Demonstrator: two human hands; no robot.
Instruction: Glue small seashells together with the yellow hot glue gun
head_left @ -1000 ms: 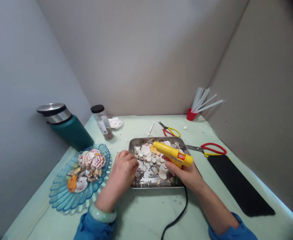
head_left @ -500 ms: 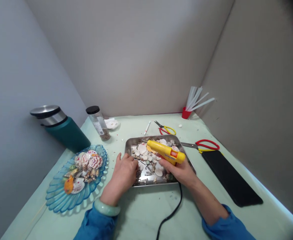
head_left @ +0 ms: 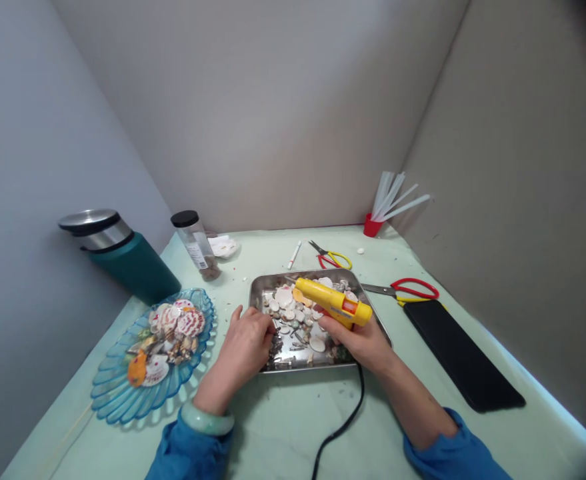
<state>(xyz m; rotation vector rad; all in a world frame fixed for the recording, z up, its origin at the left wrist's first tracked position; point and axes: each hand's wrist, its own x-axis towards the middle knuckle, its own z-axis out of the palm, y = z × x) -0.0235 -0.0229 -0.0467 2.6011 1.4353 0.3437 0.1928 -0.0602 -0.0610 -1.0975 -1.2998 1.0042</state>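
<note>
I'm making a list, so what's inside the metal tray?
The metal tray holds white shells, an orange shell and small dark pieces. The left hand, right hand and yellow glue gun hide parts of it; what lies beneath them can't be seen.

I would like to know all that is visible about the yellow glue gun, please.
The yellow glue gun has a smooth body, plastic by its look, with an orange-red part showing in an opening near its rear and small lettering on its side. Its thin nozzle points forward and to the left. The right hand grips it from below, hiding the handle and any trigger. It is held over the metal tray of shells. A black cord runs from beneath the hand toward the person.
</note>
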